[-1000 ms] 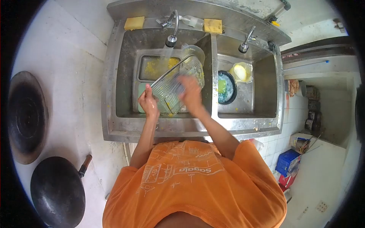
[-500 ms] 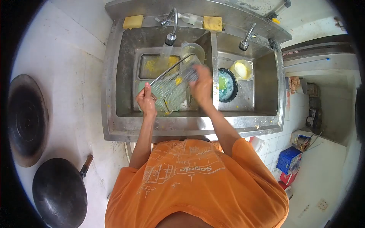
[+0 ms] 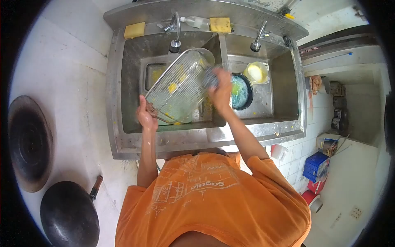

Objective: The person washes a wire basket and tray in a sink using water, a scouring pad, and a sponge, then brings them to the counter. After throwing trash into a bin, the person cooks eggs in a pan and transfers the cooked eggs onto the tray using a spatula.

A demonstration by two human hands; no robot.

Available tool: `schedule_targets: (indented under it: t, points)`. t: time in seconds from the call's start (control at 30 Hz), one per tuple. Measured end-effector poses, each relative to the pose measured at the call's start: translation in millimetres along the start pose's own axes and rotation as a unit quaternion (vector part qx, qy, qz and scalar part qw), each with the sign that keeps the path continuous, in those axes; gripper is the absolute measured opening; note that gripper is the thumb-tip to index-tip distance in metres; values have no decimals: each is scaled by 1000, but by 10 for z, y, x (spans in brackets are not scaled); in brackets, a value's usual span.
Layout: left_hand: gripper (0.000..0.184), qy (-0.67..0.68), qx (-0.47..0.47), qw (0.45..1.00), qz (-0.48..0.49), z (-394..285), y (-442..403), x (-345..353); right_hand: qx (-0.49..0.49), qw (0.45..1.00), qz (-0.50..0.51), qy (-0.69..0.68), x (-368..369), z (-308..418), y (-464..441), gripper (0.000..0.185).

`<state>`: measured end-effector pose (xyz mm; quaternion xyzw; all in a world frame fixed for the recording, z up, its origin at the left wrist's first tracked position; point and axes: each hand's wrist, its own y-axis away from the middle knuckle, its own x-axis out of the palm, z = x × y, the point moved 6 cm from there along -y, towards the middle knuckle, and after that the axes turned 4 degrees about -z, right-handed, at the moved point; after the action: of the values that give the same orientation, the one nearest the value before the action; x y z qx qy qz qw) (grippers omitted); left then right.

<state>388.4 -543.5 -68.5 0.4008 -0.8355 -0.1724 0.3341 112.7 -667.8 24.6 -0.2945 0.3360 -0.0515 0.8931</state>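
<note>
Wire basket (image 3: 175, 92), over the left basin (image 3: 129, 78), now hiding more of the tray (image 3: 147, 77); left hand (image 3: 147, 117) grips its seven-o'clock corner, right hand (image 3: 222, 88) a grey scrubber (image 3: 210, 78) at two o'clock. No stream now shows below the tap (image 3: 175, 44), suggesting scrubbing. Divider (image 3: 223, 49) crowds three o'clock; room opens at nine.

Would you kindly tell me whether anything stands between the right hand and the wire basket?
Only the grey scrubber, held in the right hand, sits between that hand and the wire basket; blur hides whether it touches the mesh. Nothing else visible stands in the way.
</note>
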Motion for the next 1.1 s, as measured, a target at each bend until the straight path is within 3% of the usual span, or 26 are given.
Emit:
schedule_targets:
  t: [0.07,0.1,0.17,0.2,0.23,0.3,0.37,0.43,0.47,0.53,0.6,0.63,0.67,0.73,0.77,0.83,0.87,0.93,0.97,1.0,1.03,1.07,1.1]
  points:
    - [33,-40,28,997,57,66,-78,-120,217,974,-33,-59,-64,-310,-283,31]
    - [30,-15,15,998,55,127,-101,-128,216,974,-37,-60,-56,-324,-332,31]
    - [30,8,5,998,55,185,-109,-138,354,911,-135,-161,-70,-499,-298,37]
    - [31,65,-9,997,37,195,-52,-89,419,867,-162,-216,190,-1112,-93,45]
    - [33,121,-23,992,20,197,-17,-67,419,865,-165,-219,188,-1080,-71,45]
    - [34,118,11,993,13,225,-35,-60,552,735,-113,-377,294,-984,90,48]
    - [35,114,32,993,1,368,-102,-213,566,706,-86,-417,471,-902,208,43]
    - [42,39,8,976,213,469,-276,-238,528,652,-130,-529,615,-937,205,41]
    - [42,38,2,975,218,433,-272,-106,527,653,-137,-526,655,-1018,216,41]
    - [51,-177,7,870,461,197,26,565,507,676,-117,-522,769,-1129,243,61]
    - [53,-122,-35,889,440,121,623,1363,486,766,-223,-355,887,-1023,379,56]
    - [53,-123,-40,889,439,300,608,1426,495,783,-214,-310,934,-926,461,58]
    - [49,-268,80,874,398,477,503,1419,497,782,-214,-308,883,-830,536,58]
    - [44,-301,-5,892,338,575,544,1499,507,784,-128,-334,828,-639,537,68]
    - [44,-304,-12,889,341,587,575,1499,512,782,-132,-330,811,-704,558,68]
    - [42,-421,62,855,296,582,609,1362,523,731,-135,-417,800,-811,719,66]
    - [41,-427,18,871,242,454,645,1326,588,716,-161,-339,548,-886,726,48]
    - [39,-433,-58,890,133,288,547,1087,408,888,-146,-154,-72,-1354,496,51]
    - [38,-431,-88,895,79,227,415,896,317,934,-161,-41,-380,-1544,417,53]
    - [38,-435,-94,893,69,169,331,759,341,930,-106,83,-383,-2189,719,51]
    - [37,-362,-108,921,95,121,269,679,437,892,-36,112,-254,-2802,1087,47]
    - [37,-284,-118,944,121,106,238,667,505,848,94,128,-33,-3322,1431,47]
    - [37,-290,-120,943,113,147,228,635,544,791,239,146,181,-3788,1783,47]
